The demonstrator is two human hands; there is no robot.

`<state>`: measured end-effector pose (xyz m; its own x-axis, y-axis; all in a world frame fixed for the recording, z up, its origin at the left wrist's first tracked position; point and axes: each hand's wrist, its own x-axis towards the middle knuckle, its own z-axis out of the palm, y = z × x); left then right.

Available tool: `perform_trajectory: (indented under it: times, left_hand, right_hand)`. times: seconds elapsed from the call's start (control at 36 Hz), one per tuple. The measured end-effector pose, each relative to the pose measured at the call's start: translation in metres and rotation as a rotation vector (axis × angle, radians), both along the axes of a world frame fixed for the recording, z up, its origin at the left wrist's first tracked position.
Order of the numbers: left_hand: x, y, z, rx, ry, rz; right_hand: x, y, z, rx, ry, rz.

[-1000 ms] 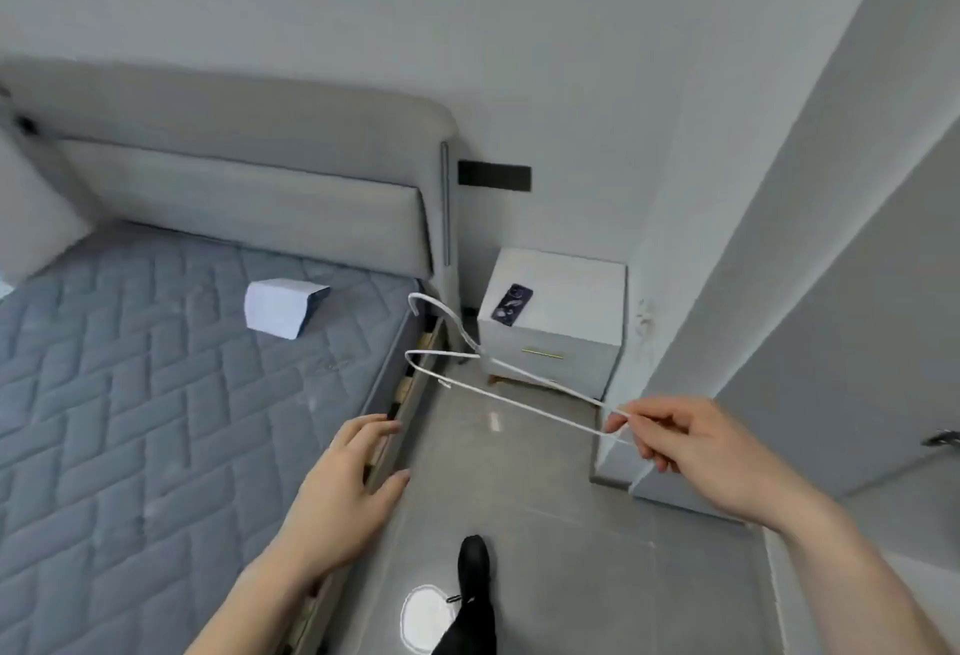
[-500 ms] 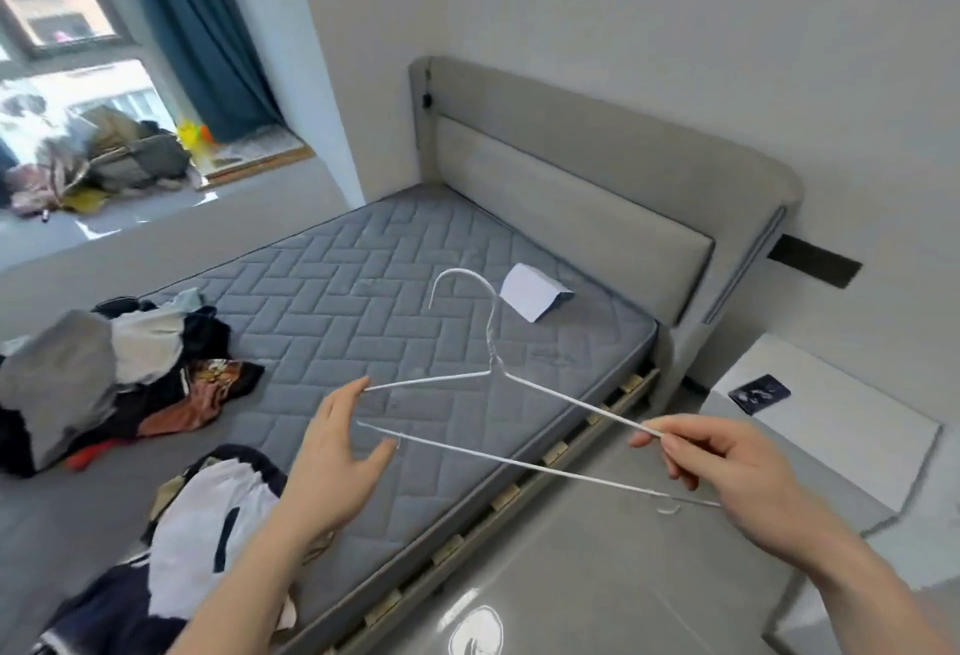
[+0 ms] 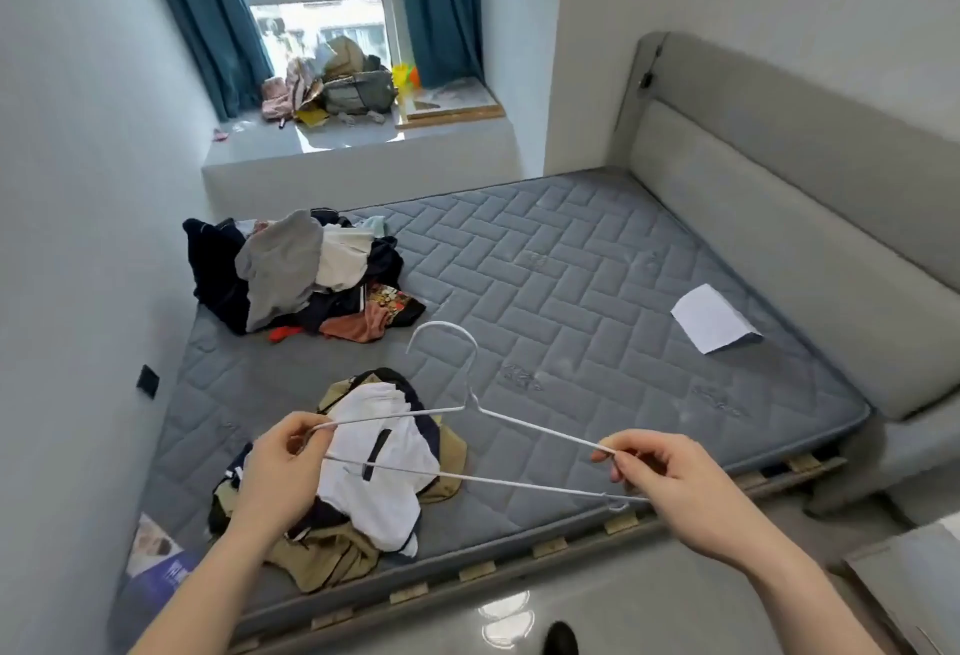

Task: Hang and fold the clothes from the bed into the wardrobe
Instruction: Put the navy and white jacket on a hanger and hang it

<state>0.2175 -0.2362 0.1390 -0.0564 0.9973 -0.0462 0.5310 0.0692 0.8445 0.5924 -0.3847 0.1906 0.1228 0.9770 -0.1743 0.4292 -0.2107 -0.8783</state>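
I hold a thin white wire hanger (image 3: 470,397) flat over the near edge of the bed, hook pointing away from me. My left hand (image 3: 283,477) pinches its left end and my right hand (image 3: 670,485) pinches its right end. Under the hanger lies a small heap of clothes (image 3: 379,493) with a white garment on top and tan and dark pieces below. A bigger clothes pile (image 3: 301,275) of grey, white, black and orange pieces sits at the far left of the grey quilted mattress (image 3: 571,290). The wardrobe is out of view.
A folded white paper (image 3: 714,319) lies on the mattress near the padded headboard (image 3: 789,217). Bags and clutter (image 3: 337,82) fill the window ledge between blue curtains. A white nightstand corner (image 3: 914,581) is at the lower right. The wall stands close on the left.
My view has swung left from the nightstand across the bed to the window. My left hand, free before, now pinches the hanger's left end; the right hand has kept its hold.
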Motion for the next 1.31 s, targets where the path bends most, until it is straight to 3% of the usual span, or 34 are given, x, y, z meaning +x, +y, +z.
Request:
perform_trajectory:
  times: [0.17, 0.39, 0.58, 0.72, 1.03, 1.19, 1.31]
  left_hand:
    - [-0.022, 0.003, -0.010, -0.028, -0.076, 0.216]
    - [-0.035, 0.019, -0.027, -0.090, -0.007, 0.232]
    - [-0.040, 0.022, -0.062, -0.291, -0.040, 0.275]
    - [-0.042, 0.007, -0.086, -0.422, -0.006, 0.333]
    - [-0.092, 0.067, -0.144, -0.757, 0.078, 0.301]
    - [-0.118, 0.114, -0.188, -0.917, 0.237, 0.109]
    - [-0.120, 0.150, -0.217, -0.914, 0.301, -0.012]
  right_hand:
    - [-0.028, 0.067, -0.014, -0.069, -0.042, 0.141]
    - [-0.042, 0.144, -0.040, -0.081, -0.132, 0.291]
    - [-0.054, 0.205, -0.067, -0.049, -0.244, 0.337]
    - [-0.069, 0.227, -0.085, -0.080, -0.179, 0.328]
    - [-0.077, 0.275, -0.114, -0.188, -0.112, 0.209]
    - [-0.105, 0.296, -0.134, -0.293, -0.070, 0.073]
    - [-0.128, 0.307, -0.148, -0.339, -0.085, 0.011]
